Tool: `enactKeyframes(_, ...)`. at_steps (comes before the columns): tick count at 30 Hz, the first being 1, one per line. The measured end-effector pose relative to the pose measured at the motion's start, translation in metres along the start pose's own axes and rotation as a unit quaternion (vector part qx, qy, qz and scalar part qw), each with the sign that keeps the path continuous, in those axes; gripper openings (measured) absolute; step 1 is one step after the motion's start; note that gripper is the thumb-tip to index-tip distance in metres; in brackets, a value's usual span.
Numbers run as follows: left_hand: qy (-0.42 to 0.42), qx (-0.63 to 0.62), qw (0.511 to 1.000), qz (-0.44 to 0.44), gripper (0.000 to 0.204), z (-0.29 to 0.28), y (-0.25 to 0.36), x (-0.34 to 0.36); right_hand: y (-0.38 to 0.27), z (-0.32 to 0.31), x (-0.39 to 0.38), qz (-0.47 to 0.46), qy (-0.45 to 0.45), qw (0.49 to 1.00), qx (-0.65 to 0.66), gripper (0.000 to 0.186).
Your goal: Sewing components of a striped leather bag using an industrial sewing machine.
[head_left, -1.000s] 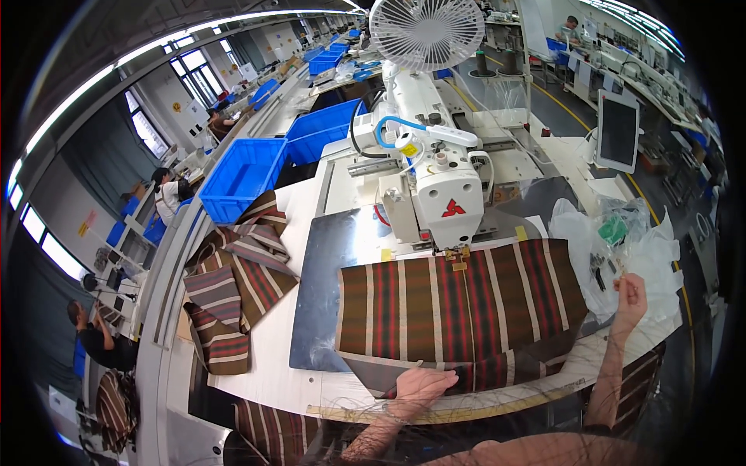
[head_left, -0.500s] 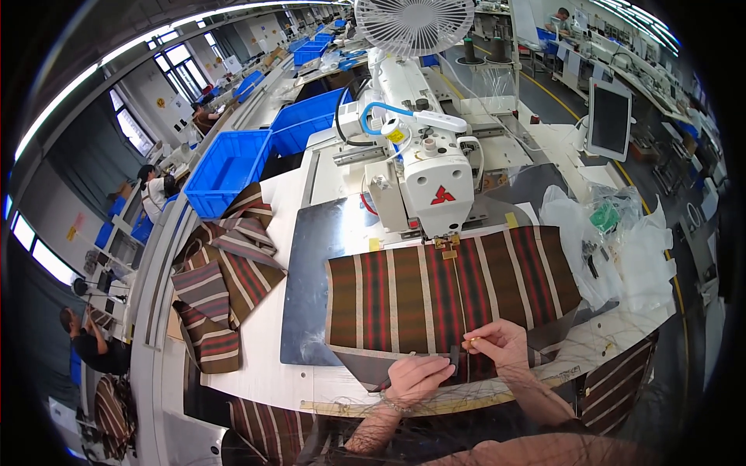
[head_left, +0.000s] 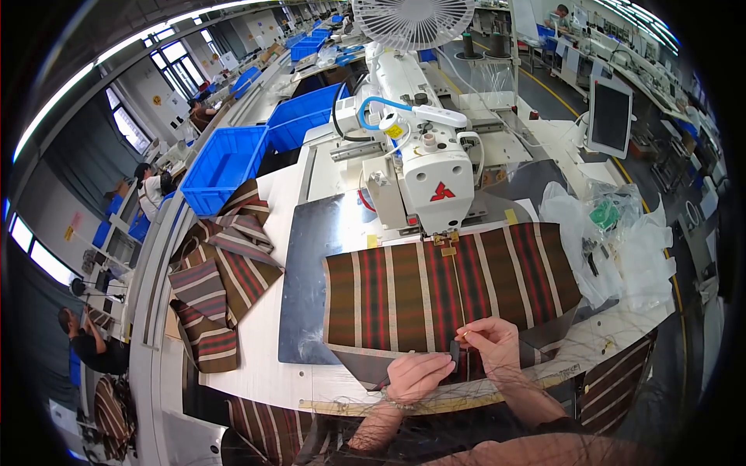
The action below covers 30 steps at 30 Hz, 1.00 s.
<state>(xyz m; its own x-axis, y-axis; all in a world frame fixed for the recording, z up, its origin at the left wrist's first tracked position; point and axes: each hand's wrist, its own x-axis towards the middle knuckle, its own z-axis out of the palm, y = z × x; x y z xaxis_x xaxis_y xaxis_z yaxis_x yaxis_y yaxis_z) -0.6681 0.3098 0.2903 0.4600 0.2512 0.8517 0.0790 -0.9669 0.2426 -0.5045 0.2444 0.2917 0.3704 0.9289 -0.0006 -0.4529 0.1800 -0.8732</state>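
A striped brown, red and cream fabric panel (head_left: 388, 299) lies flat under the head of a white sewing machine (head_left: 437, 175). Its far edge reaches the brass-coloured presser foot (head_left: 446, 242), and a thin seam-like line runs from there down the panel towards me. At that line's near end my right hand (head_left: 496, 346) pinches a small gold-coloured piece between thumb and fingertips. Just left of it, my left hand (head_left: 418, 376) has its fingers pressed together at a short dark strip (head_left: 455, 353). The panel's near edge is folded back, showing its greyish underside.
Folded striped pieces (head_left: 217, 287) are heaped on the left of the table, before a blue bin (head_left: 225, 169). Clear plastic bags (head_left: 606, 248) lie at the right, below a tablet screen (head_left: 610, 116). More striped fabric (head_left: 618, 384) hangs at the near right edge. Other people work farther off.
My right hand has shifted slightly up and left with the small gold-coloured piece. The left hand stays almost in place, and the panel lies as before.
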Motion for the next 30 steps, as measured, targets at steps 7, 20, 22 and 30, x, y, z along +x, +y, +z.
enactKeyframes(7, 0.012, 0.009, 1.000, -0.008, 0.020, 0.003, -0.001, -0.001, 0.009, -0.001, -0.003, 0.041, 0.021, 0.982, 0.182, 0.015)
enactKeyframes(20, 0.026, 0.010, 1.000, -0.013, 0.023, 0.005, -0.002, -0.006, 0.013, -0.011, -0.001, 0.034, 0.051, 0.991, 0.120, 0.018)
enactKeyframes(22, 0.022, 0.011, 1.000, -0.012, 0.023, 0.003, -0.003, -0.007, 0.010, -0.009, 0.000, 0.068, 0.052, 0.983, 0.162, 0.015)
enactKeyframes(30, 0.025, 0.009, 0.999, -0.022, 0.023, 0.000, -0.001, -0.013, 0.009, -0.020, -0.006, 0.149, 0.032, 0.957, 0.245, 0.015)
